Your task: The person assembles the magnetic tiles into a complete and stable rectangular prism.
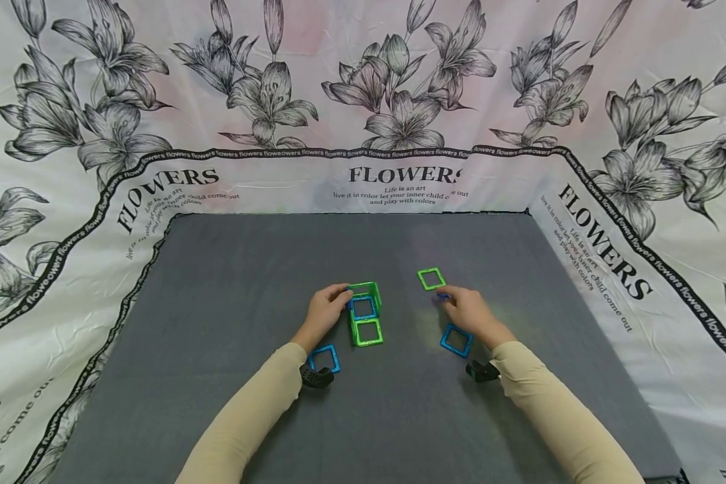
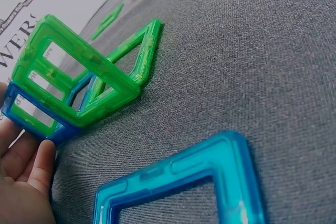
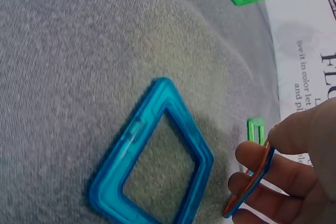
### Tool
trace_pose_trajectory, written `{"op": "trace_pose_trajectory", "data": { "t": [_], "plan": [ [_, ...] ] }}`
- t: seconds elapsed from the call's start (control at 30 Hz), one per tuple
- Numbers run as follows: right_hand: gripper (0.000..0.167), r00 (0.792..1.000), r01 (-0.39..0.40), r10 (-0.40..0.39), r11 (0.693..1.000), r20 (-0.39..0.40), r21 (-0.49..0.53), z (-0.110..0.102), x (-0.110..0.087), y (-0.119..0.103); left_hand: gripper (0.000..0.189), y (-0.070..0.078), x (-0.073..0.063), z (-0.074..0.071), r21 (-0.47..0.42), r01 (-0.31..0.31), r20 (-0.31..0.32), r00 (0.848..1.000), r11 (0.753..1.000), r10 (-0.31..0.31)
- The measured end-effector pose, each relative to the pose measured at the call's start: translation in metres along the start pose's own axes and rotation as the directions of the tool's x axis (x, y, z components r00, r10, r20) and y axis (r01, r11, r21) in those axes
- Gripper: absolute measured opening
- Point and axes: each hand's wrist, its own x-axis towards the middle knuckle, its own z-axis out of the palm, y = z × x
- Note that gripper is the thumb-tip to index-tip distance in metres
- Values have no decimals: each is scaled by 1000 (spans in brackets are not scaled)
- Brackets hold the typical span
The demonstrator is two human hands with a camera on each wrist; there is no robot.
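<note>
Left of centre in the head view, my left hand (image 1: 323, 310) grips a small structure of green and blue magnetic tiles (image 1: 372, 341). Its thumb and fingers pinch the blue tile (image 2: 60, 132) on the near side, beside a green tile (image 2: 86, 55) that stands tilted. My right hand (image 1: 468, 310) pinches a single magnetic tile (image 3: 252, 184), blue with a reddish edge, between thumb and fingers above the table. Close to those fingers lies a flat green tile (image 1: 428, 270).
A loose blue tile (image 1: 445, 335) lies flat below my right hand. Another blue tile (image 1: 337, 358) is next to my left wrist. Grey cloth (image 1: 248, 269) covers the table, with a flower-printed curtain (image 1: 290, 181) around its back and sides.
</note>
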Motion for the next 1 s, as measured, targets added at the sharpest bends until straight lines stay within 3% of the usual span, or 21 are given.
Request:
{"op": "trace_pose_trajectory", "data": {
  "t": [0.43, 0.67, 0.77, 0.9, 1.0],
  "plan": [
    [41, 992, -54, 45, 996, 120, 72, -3, 3, -11, 38, -2, 1, -1, 1, -17, 11, 1000, 1000, 17],
    [42, 988, -96, 70, 976, 136, 195, 0, 6, -16, 38, -2, 1, -1, 22, -20, 2, 1000, 1000, 19],
    [44, 984, -145, 101, 931, 145, 336, 2, 7, -19, 38, -1, 0, -1, 22, -18, 1, 1000, 1000, 18],
    [46, 973, -221, 143, 806, 182, 549, 5, 7, -24, 38, 0, 0, -1, 19, -11, 4, 1000, 1000, 11],
    [49, 966, -254, 154, 722, 208, 644, 8, 6, -30, 38, 1, -1, -1, 18, -12, 10, 1000, 1000, 12]
  ]
}}
